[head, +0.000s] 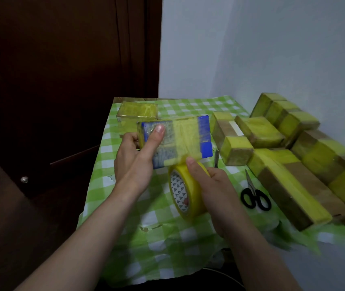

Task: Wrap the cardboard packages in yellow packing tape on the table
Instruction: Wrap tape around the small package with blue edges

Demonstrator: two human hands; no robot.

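A flat blue package (204, 131) with a band of yellow tape around its middle is held above the table. My left hand (134, 153) grips its left end, thumb pressed on the top face and fingers underneath. My right hand (208, 186) grips a roll of yellow packing tape (185, 193) just below the package's near edge. A short strip of tape runs from the roll up onto the package.
Several cardboard packages (293, 156) striped with yellow tape lie stacked along the right wall. Another taped package (137, 110) sits at the far left corner. Black scissors (254, 195) and a small cutter (216, 159) lie on the green checked tablecloth (157, 232). A dark wooden door stands to the left.
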